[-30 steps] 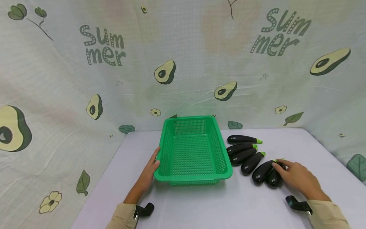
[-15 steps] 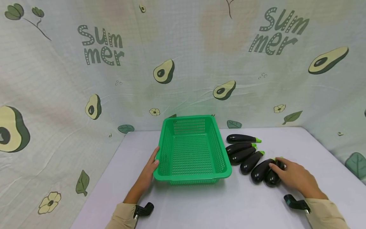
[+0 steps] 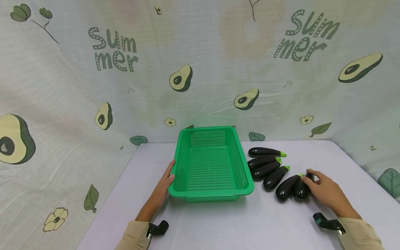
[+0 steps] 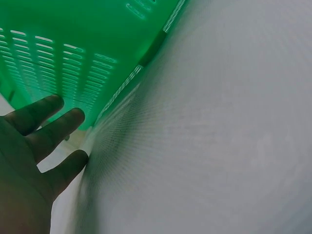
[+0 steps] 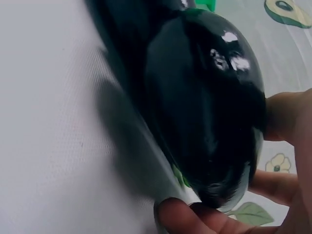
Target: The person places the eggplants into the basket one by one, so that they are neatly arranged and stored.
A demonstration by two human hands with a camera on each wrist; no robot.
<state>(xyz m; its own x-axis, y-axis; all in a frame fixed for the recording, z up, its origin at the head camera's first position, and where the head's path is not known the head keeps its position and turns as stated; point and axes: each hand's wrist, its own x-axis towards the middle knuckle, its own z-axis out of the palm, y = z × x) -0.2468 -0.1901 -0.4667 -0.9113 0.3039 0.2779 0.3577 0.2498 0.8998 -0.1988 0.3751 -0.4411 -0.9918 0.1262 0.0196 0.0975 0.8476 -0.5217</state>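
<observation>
A green plastic basket (image 3: 210,193) stands in the middle of the table in the head view. My left hand (image 3: 160,190) rests against its left side, fingers stretched out along the slotted wall in the left wrist view. Over on the right, my right hand (image 3: 327,194) grips a dark glossy eggplant (image 3: 301,191) by its upper part, thumb on one side and fingers on the other. Its rounded body (image 5: 204,97) fills much of the right wrist view. Another eggplant (image 3: 285,191) lies right beside it on the left.
Several more eggplants (image 3: 274,178) with green stems lie in a row along the basket's right side. The table (image 3: 218,225) has a white cover. Behind it hangs a cloth (image 3: 209,52) printed with avocados, leaves and lettering.
My right hand has shifted slightly right and away, and the eggplant under it has moved a little the same way. The left hand and the basket stay in place.
</observation>
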